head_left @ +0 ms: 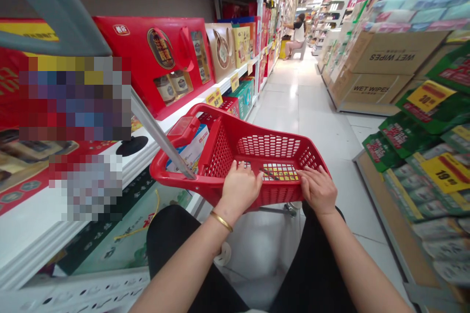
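We have both bare hands on the near rim of the red shopping cart point(277, 194), which stands before our knees on the floor point(312, 107): the left hand point(240, 186), above a gold bangle point(222, 221), and the right hand point(320, 189) apart from it. The fingers of each lie close together, bent over the rim, but we cannot tell whether they grip it. Left of the cart we see a red gift box point(137, 60) on a shelf point(31, 244), and farther right, cardboard boxes point(382, 88).

Two foreground hands point(240, 185) point(320, 189), one cart point(279, 196), one bracelet point(221, 221)
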`<state>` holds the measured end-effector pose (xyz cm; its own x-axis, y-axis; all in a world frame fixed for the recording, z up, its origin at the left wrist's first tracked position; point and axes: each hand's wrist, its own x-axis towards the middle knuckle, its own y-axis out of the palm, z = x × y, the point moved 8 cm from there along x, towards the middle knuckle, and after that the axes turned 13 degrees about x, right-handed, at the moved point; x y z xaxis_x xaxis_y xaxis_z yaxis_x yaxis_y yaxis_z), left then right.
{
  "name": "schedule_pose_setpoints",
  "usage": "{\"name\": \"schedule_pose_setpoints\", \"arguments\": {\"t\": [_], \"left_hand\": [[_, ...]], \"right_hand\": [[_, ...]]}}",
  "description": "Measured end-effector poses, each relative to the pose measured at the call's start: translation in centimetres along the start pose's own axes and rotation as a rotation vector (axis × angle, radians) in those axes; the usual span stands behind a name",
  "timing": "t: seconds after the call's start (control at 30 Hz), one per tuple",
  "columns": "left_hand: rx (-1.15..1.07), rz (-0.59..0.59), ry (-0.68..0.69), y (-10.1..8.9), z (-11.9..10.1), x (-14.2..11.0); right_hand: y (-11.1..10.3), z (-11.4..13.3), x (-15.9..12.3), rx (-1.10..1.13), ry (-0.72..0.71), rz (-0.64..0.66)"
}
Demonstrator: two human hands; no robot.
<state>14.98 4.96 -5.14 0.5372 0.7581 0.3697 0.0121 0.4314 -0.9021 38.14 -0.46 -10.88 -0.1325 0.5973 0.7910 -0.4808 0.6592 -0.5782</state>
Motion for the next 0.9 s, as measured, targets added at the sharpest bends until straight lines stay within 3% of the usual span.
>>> {"name": "schedule_pose_setpoints", "arguments": {"t": [0.27, 0.4, 0.63, 0.9], "left_hand": [[0.038, 0.000, 0.047, -0.4, -0.1, -0.3], [0.029, -0.020, 0.051, -0.4, -0.1, -0.4], [0.016, -0.030, 0.044, -0.3, -0.3, -0.3], [0.008, -0.048, 0.034, -0.4, -0.1, -0.3]], "right_hand": [[3.0, 5.8, 2.4, 0.066, -0.144, 0.101], [3.2, 7.2, 2.8, 0.066, -0.173, 0.109], [0.6, 4.2, 1.8, -0.029, -0.127, 0.124], [0.3, 2.7, 1.5, 0.027, -0.187, 0.164]]}}
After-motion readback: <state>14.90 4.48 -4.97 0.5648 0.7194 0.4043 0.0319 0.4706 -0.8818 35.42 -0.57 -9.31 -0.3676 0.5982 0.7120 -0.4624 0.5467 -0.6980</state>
